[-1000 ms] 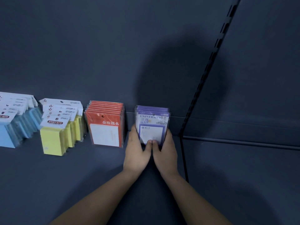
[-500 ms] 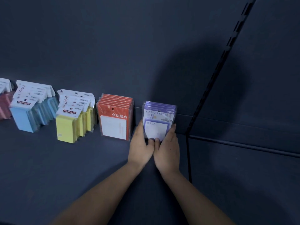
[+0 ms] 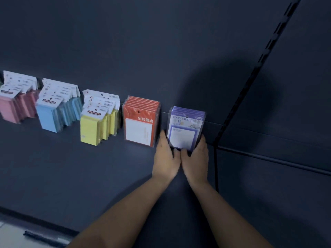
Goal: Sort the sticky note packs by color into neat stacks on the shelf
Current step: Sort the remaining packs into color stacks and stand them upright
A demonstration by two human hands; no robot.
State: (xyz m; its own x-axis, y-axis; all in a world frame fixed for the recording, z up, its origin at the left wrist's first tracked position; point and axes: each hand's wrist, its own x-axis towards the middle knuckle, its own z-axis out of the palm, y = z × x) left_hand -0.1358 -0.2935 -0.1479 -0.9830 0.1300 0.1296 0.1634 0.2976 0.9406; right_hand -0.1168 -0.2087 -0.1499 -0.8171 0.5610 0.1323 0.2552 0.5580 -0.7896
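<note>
We're still squaring purple stack [image 3: 186,127]: left hand [image 3: 165,159], right hand [image 3: 196,159] pressing flat-fingered against its sides, nothing held. Stack not moving; shelf [image 3: 89,176] sorting looking finished.

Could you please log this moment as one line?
purple stack: standing | left hand: touches its left side | right hand: touches its right side | others: pink stack, blue stack, yellow stack, orange stack
</note>
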